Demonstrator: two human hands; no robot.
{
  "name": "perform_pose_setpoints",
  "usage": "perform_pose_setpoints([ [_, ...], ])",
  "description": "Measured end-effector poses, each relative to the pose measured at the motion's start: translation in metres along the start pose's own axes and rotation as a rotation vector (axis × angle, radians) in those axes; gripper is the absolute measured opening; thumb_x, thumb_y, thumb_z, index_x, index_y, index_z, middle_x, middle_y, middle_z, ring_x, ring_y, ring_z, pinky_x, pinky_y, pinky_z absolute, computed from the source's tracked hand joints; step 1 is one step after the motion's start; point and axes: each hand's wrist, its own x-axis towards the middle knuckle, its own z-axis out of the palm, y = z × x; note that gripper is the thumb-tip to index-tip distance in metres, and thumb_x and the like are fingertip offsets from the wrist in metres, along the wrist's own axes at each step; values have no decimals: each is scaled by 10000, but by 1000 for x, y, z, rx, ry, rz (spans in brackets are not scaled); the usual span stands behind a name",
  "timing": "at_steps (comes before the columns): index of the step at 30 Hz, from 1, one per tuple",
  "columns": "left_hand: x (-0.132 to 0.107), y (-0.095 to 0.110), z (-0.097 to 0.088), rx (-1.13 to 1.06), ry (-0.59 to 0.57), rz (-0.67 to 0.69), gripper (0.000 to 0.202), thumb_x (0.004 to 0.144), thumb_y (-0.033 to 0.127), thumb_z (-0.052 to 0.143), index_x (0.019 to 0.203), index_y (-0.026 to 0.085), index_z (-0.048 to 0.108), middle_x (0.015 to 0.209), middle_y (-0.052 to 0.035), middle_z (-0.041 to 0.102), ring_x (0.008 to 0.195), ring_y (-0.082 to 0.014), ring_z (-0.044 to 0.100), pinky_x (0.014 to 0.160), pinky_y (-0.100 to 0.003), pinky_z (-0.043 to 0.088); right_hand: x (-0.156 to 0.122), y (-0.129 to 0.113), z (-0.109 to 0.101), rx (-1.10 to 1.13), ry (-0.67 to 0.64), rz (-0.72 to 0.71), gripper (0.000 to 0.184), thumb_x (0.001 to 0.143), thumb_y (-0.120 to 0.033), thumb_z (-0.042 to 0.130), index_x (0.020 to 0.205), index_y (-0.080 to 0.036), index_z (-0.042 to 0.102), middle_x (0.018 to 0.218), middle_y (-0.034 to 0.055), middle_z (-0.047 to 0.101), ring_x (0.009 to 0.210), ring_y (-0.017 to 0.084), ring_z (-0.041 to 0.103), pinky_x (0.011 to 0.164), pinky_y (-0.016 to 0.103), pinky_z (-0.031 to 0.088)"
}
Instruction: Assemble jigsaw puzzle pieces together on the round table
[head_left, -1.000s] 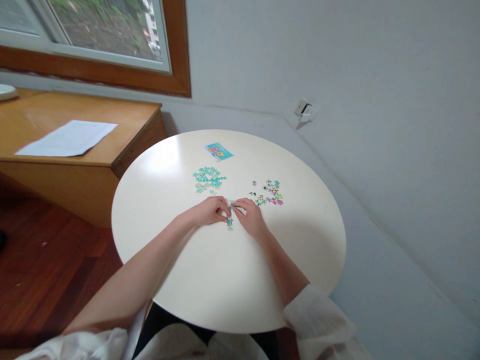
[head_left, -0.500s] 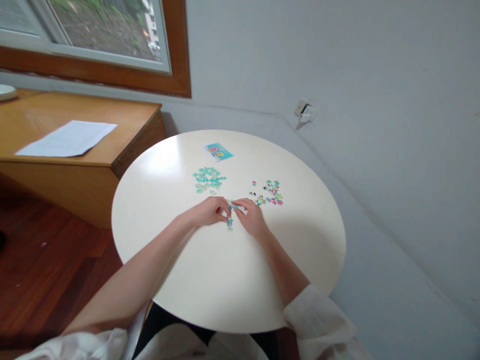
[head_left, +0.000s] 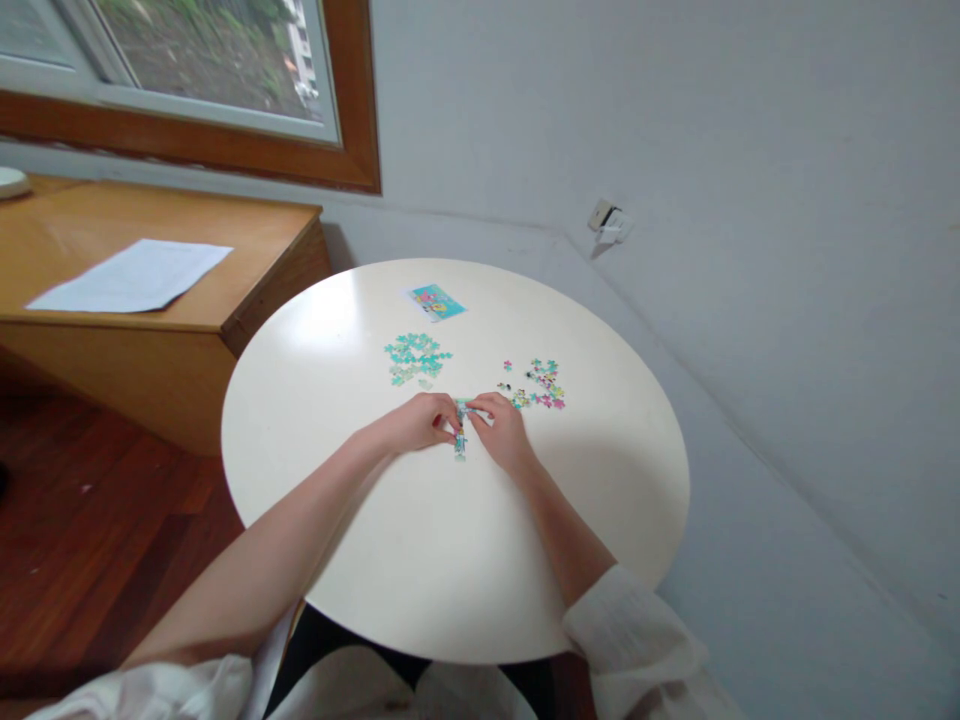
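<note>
Your left hand (head_left: 424, 421): thumb and forefinger curled with a slight gap between, tips at the left of the strip; grip cannot be told. Your right hand (head_left: 502, 432): thumb and forefinger nearly meeting at the strip's far end — any piece pinched there cannot be made out.

Narrow strip of small multicoloured jigsaw pieces (head_left: 460, 449): on the tabletop between your hands, long axis pointing away from you; your left covers more of it. Middle partly hidden by fingers; seams too small to read.

Outward: loose teal jigsaw pieces (head_left: 417, 358), beyond your left; mixed pink-and-yellow jigsaw pieces (head_left: 547, 385), beyond your right; rectangular turquoise picture card (head_left: 438, 303), farthest, on the round white table (head_left: 420, 570).
</note>
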Motion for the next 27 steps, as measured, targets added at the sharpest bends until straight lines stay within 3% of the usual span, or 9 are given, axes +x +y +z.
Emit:
perform_pose_setpoints([
  [11,-1,2,-1,13,4,-4,81,670,155,695,751,154,698,795,-39,632,638,-100,552,636,-198,439,1,0,0,-119,21,-13,187,762,-127,571,857,-197,716,884,81,645,847,193,584,817,348,475],
  [18,-1,2,-2,20,-5,7,69,677,151,697,746,146,696,788,-40,630,616,-91,536,627,-196,433,1,1,-8,-90,-115,-52,262,744,-169,613,990,-196,698,1117,107,641,1037,233,571,923,401,448],
  [27,-2,0,0,11,-15,42,69,685,145,691,752,161,697,794,-34,638,684,-105,570,664,-193,443,2,0,-6,-153,-107,-45,247,782,-174,583,1001,-189,695,1105,100,655,1041,213,581,951,380,430],
])
